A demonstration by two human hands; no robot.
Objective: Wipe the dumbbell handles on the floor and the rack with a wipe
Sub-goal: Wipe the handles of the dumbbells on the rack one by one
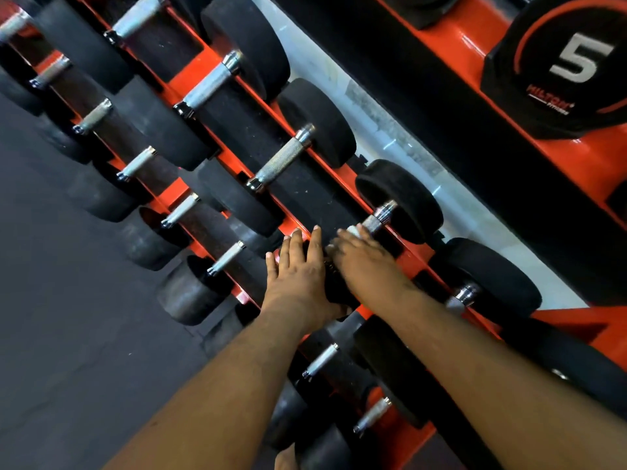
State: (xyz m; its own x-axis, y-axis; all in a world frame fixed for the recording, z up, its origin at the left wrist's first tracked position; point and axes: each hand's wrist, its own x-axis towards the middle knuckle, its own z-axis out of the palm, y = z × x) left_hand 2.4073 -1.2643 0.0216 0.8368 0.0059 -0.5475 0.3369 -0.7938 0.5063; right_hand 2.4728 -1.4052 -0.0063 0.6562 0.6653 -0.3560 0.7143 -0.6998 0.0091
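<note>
While my left hand [298, 266] lies flat on the black rubber dumbbell head [334, 286], my right hand [359, 249] clasps a soft white wipe [353, 230] around its stiff, knurled steel handle [373, 223], heavy enough to stay put.

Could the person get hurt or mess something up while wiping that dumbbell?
Maybe, in two ways. The left hand rests flat on the dumbbell head, its fingers reaching the orange rack rail; if the weight rolls, they might get pinched. The right hand holds the wipe over only the near part of the handle, so the far end could get skipped. It is blurred, so its grip is hard to judge.
</note>
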